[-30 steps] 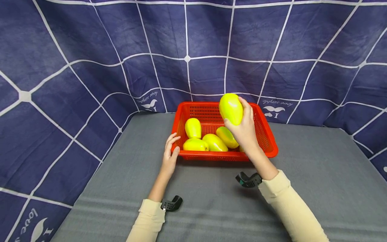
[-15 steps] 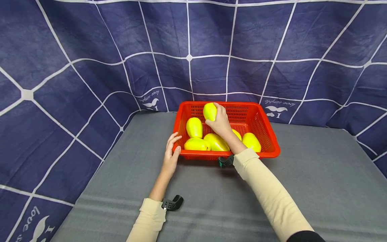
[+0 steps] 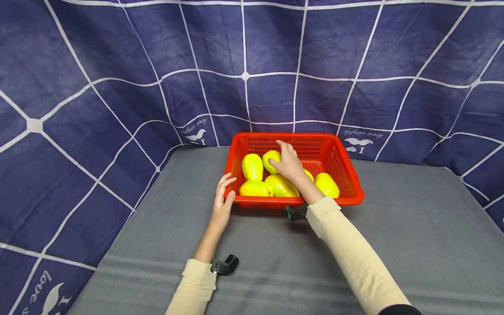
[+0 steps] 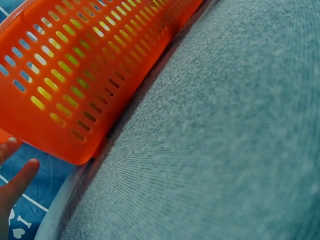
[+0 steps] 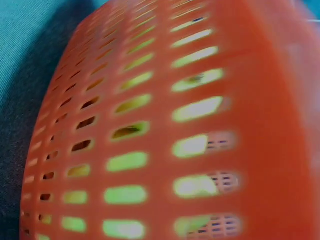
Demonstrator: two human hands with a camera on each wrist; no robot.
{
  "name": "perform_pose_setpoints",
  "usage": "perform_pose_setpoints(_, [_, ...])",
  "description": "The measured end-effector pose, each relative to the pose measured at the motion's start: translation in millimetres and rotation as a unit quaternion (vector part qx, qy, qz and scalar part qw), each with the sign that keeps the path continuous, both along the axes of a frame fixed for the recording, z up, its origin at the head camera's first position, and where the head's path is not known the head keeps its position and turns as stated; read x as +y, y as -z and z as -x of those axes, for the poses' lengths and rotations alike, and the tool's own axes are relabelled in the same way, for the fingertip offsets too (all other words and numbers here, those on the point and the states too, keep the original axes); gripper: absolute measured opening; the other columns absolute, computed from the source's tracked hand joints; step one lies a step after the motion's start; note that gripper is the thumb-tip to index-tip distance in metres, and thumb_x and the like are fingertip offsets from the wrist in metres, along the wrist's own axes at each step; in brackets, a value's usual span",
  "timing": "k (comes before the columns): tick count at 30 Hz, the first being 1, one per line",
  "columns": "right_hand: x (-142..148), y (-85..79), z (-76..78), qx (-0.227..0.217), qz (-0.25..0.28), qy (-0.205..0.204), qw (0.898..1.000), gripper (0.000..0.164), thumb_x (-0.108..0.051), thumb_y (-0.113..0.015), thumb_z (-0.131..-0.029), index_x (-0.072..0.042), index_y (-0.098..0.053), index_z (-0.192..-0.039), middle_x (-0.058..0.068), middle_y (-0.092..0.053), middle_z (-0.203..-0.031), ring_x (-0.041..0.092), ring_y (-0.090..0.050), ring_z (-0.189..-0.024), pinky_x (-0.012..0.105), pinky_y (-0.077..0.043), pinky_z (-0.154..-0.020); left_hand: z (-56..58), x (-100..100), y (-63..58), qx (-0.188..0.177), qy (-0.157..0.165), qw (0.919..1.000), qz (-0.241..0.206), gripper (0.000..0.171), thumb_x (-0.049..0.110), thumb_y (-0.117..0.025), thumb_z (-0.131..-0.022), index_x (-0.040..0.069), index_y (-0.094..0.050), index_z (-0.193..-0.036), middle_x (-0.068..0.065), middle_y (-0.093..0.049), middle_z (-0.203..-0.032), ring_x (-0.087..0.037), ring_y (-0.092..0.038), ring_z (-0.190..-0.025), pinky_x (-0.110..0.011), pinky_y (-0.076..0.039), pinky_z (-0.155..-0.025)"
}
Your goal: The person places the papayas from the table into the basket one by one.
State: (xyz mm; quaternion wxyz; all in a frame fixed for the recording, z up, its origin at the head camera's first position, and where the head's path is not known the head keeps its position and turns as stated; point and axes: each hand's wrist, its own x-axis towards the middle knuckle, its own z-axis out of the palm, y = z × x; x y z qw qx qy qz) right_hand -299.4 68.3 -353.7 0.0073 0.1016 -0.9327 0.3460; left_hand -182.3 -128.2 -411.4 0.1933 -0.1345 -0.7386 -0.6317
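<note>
A red slotted plastic basket point(image 3: 291, 201) holds several yellow-green mangoes. My right hand point(image 3: 289, 164) is inside it, thumb and fingers spread apart beside a mango point(image 3: 271, 161) in the middle of the basket. That mango sits next to an upright-looking mango point(image 3: 252, 167), with others lying in front: one at the left point(image 3: 255, 188), one in the middle point(image 3: 281, 185) and one at the right point(image 3: 327, 185). Another is mostly hidden behind my right wrist. My left hand point(image 3: 222, 203) rests at the basket's front left corner, its fingers extended on the rim.
The basket stands on a grey cloth surface point(image 3: 260, 253), close to a dark blue curtain point(image 3: 271, 96) with white lines behind it. Curtain also hangs along the left side. The right wrist view is filled by the basket's slotted wall point(image 5: 160, 125).
My right hand carried a mango leftward and down into the basket, then let go of it, its fingers now spread. The left hand has stayed at the basket's corner.
</note>
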Motion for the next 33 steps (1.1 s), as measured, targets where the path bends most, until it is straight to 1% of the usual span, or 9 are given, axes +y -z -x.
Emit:
perform_pose_setpoints(8, [19,-17.4,-19.3,0.054,0.074,0.021,0.996,0.063,-0.03,-0.057,-0.085,-0.013,-0.031,-0.14,0.014,-0.031,-0.143,0.03,-0.032,-0.131,0.048,-0.03,-0.105,0.6,-1,-1.1,0.005,-0.002,1.0,0.0,0.035,-0.005,-0.041,-0.087,-0.011,-0.045,-0.121,-0.024,-0.031,-0.138,-0.035,-0.022,-0.133,-0.052,-0.014,-0.109])
perform_pose_setpoints(13, [34,-28.1,-38.7,0.1,0.115,0.034,0.988,0.052,-0.027,-0.056,-0.086,-0.013,-0.041,-0.134,0.012,-0.04,-0.136,0.03,-0.038,-0.126,0.046,-0.03,-0.104,-0.5,-1,-2.5,0.0,-0.003,1.0,0.001,0.035,-0.005,-0.041,-0.088,-0.011,-0.044,-0.122,-0.023,-0.031,-0.139,-0.034,-0.022,-0.133,-0.051,-0.014,-0.11])
perform_pose_setpoints(15, [42,-31.6,-48.1,0.116,0.12,0.037,0.985,0.047,-0.026,-0.055,-0.087,-0.013,-0.045,-0.131,0.011,-0.045,-0.133,0.029,-0.041,-0.123,0.046,-0.032,-0.103,-0.9,-1,-2.9,-0.003,-0.003,1.0,0.001,0.034,-0.004,-0.042,-0.088,-0.011,-0.044,-0.122,-0.023,-0.031,-0.139,-0.033,-0.022,-0.133,-0.051,-0.014,-0.11])
perform_pose_setpoints(20, [65,-34.5,-69.5,0.143,0.103,0.048,0.983,0.039,-0.027,-0.054,-0.089,-0.014,-0.052,-0.125,0.009,-0.052,-0.126,0.028,-0.046,-0.119,0.046,-0.033,-0.101,-1.6,0,-2.6,-0.007,-0.006,1.0,0.001,0.034,-0.004,-0.041,-0.089,-0.011,-0.044,-0.122,-0.023,-0.031,-0.139,-0.034,-0.022,-0.133,-0.053,-0.015,-0.109])
perform_pose_setpoints(26, [100,-27.0,-90.7,0.197,0.079,0.068,0.975,0.033,-0.02,-0.053,-0.089,-0.01,-0.055,-0.12,0.013,-0.055,-0.119,0.031,-0.048,-0.115,0.05,-0.034,-0.097,-2.6,1,-1.6,-0.01,-0.006,0.9999,0.003,0.034,0.001,-0.042,-0.09,-0.008,-0.046,-0.122,-0.023,-0.031,-0.14,-0.033,-0.022,-0.134,-0.051,-0.014,-0.11])
perform_pose_setpoints(28, [115,-24.1,-98.9,0.209,0.065,0.08,0.972,0.032,-0.019,-0.053,-0.089,-0.009,-0.056,-0.119,0.014,-0.055,-0.118,0.031,-0.048,-0.114,0.051,-0.034,-0.097,-2.8,1,-1.7,-0.011,-0.005,0.9999,0.003,0.035,0.003,-0.042,-0.09,-0.008,-0.045,-0.123,-0.023,-0.031,-0.14,-0.033,-0.021,-0.134,-0.051,-0.014,-0.111])
perform_pose_setpoints(33, [153,-18.5,-119.5,0.22,0.017,0.117,0.968,0.032,-0.019,-0.053,-0.088,-0.008,-0.057,-0.118,0.016,-0.054,-0.119,0.033,-0.046,-0.113,0.054,-0.034,-0.094,-2.7,1,-1.2,-0.005,-0.002,1.0,0.001,0.036,0.003,-0.042,-0.09,-0.011,-0.044,-0.123,-0.026,-0.03,-0.14,-0.035,-0.021,-0.134,-0.052,-0.013,-0.11])
